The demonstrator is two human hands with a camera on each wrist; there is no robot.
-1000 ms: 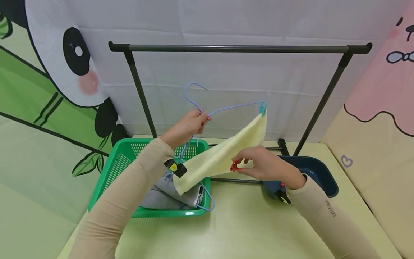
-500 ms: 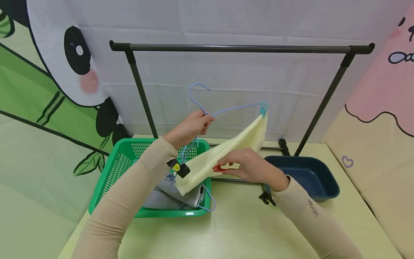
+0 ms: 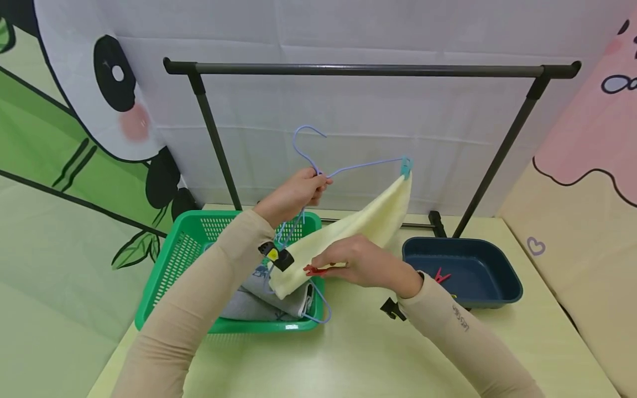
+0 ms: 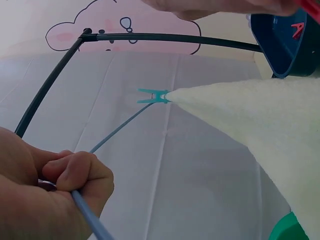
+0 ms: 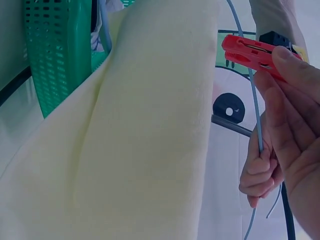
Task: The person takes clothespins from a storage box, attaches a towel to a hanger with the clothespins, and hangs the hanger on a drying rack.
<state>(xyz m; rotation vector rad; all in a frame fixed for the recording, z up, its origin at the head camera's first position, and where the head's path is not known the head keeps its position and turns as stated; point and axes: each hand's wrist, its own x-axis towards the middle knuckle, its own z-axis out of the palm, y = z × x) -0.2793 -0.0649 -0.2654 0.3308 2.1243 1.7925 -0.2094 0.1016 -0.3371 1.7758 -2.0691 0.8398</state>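
Observation:
My left hand (image 3: pixel 296 193) grips a light blue wire hanger (image 3: pixel 365 165) just below its hook. A teal clothespin (image 3: pixel 406 166) clamps one corner of a pale yellow cloth (image 3: pixel 380 215) to the hanger's right end. From there the cloth slants down to the left, its lower end hanging over the green basket. In front of the cloth, my right hand (image 3: pixel 363 262) pinches a red clothespin (image 5: pixel 250 52) between thumb and fingers. The right wrist view shows the clothespin's tip beside the cloth's edge, with the hanger's wire passing behind it.
The green basket (image 3: pixel 164 276) at the left holds folded grey cloth (image 3: pixel 254 304) and more hangers. A dark blue tub (image 3: pixel 512 276) on the right contains another red clothespin (image 3: pixel 441 276). Behind my hands stands a dark metal rack (image 3: pixel 368 70) with a horizontal bar.
My right hand has moved left and slightly down along the cloth, carrying the red clothespin. My left hand and the hanger have shifted slightly right. The tub has come into fuller view.

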